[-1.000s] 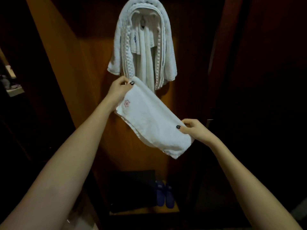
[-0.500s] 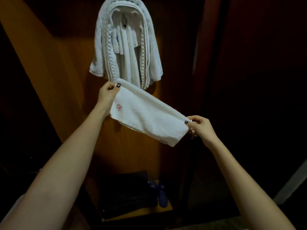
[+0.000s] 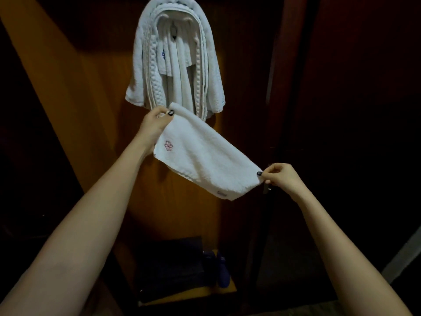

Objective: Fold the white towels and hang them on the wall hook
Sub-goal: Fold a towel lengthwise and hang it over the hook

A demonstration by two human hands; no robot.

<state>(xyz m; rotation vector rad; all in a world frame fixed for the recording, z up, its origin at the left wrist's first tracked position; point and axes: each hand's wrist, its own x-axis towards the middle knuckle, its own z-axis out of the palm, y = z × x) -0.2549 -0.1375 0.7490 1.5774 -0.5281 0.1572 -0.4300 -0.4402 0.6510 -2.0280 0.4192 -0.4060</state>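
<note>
My left grip [image 3: 152, 130] pinches the upper corner of the folded white towel [image 3: 205, 159], which slopes down in the air just below the hung towels [image 3: 175, 65], and my right grip [image 3: 281, 179] pinches its lower end.

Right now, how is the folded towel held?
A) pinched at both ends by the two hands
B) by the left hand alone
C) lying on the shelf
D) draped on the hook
A: the left hand pinches the towel at its upper end, the right hand at its lower end, below the hung towels.
</note>
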